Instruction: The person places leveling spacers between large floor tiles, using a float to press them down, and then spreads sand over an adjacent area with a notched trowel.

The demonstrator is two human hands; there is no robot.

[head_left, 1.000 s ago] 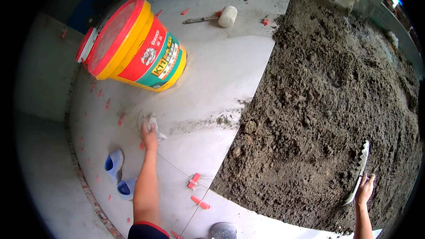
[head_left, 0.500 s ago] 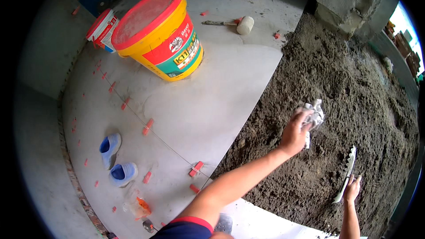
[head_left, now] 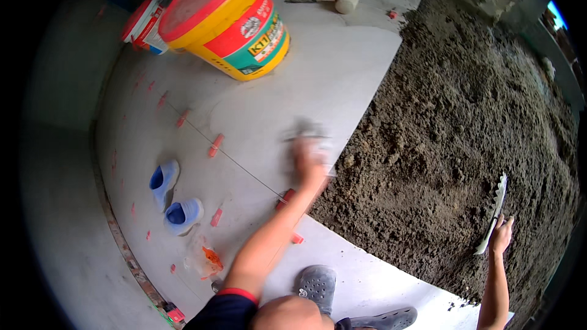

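Note:
My left hand [head_left: 310,164], smeared by motion, is over the edge of a large pale grey floor tile [head_left: 351,79]. A crumpled whitish-grey rag [head_left: 326,146] shows at its fingers, also blurred; whether it touches the tile I cannot tell. Over the rough, damp-looking mortar bed [head_left: 428,128] at the right, my right hand [head_left: 502,236] is closed around the handle of a notched trowel [head_left: 499,198]. The trowel's pale toothed blade is seen almost edge-on, teeth toward the left.
A yellow bucket with a red lid [head_left: 238,36] stands far left, beside a smaller white-and-red bucket [head_left: 147,27]. A white-headed mallet [head_left: 347,1] lies beyond. Red levelling wedges [head_left: 216,145] line the tile joint. Blue shoes [head_left: 183,215] sit at left; grey clogs [head_left: 317,287] are below.
My left hand has swung left with the rag, from above the mortar to the tile edge. My right hand still grips the trowel. The view has shifted, bringing the clogs in.

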